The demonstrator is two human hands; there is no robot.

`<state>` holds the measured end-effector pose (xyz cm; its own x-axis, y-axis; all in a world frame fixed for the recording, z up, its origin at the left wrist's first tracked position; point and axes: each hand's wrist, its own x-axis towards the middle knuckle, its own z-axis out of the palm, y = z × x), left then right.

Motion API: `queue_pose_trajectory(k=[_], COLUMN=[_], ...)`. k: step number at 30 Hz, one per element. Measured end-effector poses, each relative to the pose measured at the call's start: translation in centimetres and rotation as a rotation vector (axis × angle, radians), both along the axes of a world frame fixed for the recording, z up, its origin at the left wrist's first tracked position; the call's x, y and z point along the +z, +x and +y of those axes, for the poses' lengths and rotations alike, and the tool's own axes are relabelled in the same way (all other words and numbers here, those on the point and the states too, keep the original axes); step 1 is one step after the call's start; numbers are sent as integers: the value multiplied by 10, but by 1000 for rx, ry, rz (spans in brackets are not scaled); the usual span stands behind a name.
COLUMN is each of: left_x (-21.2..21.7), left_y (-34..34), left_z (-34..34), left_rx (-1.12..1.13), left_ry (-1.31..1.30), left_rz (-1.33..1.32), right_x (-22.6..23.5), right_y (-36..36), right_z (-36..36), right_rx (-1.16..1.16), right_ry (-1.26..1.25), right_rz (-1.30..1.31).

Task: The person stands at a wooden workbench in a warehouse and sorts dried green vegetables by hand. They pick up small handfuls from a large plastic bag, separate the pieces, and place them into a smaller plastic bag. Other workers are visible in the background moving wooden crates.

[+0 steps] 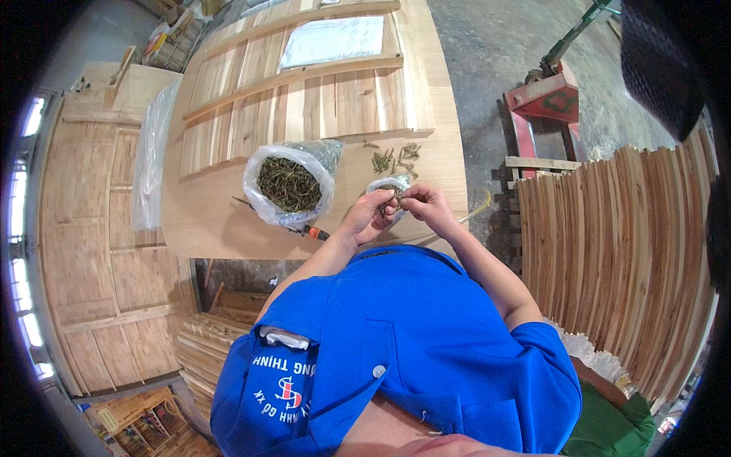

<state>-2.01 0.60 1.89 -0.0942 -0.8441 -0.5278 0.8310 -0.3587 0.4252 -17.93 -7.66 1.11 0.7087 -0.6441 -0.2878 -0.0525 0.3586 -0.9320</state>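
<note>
My left hand (371,215) and my right hand (423,206) meet over the wooden table top (221,221), fingers pinched on a small clear plastic bag of screws (390,186). A large clear bag full of dark screws (288,184) stands open to the left of my hands. Several loose screws (394,158) lie on the wood just beyond them. An orange-handled screwdriver (312,232) lies by my left wrist.
A slatted wooden panel (304,91) with a plastic-covered sheet (333,39) lies further back. Stacked thin boards (617,259) stand at the right, a red pallet jack (544,107) beyond them. More wooden panels (91,251) lie at the left.
</note>
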Motion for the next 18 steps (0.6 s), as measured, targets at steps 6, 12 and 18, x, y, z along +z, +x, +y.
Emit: queue_pose_trajectory(k=[6,12,18], left_x=[3,-2,-3], left_y=[-4,-1,-3], left_z=[2,2,0], left_rx=[16,-40,23], left_ry=[15,-7,11], left_rz=[44,-168,-306], right_x=[-3,-1,2], right_y=[0,3,3], right_z=[1,3,0], right_rx=[21,-12,-32], right_ry=[174,167,62], right_rz=[-92,-177,-95])
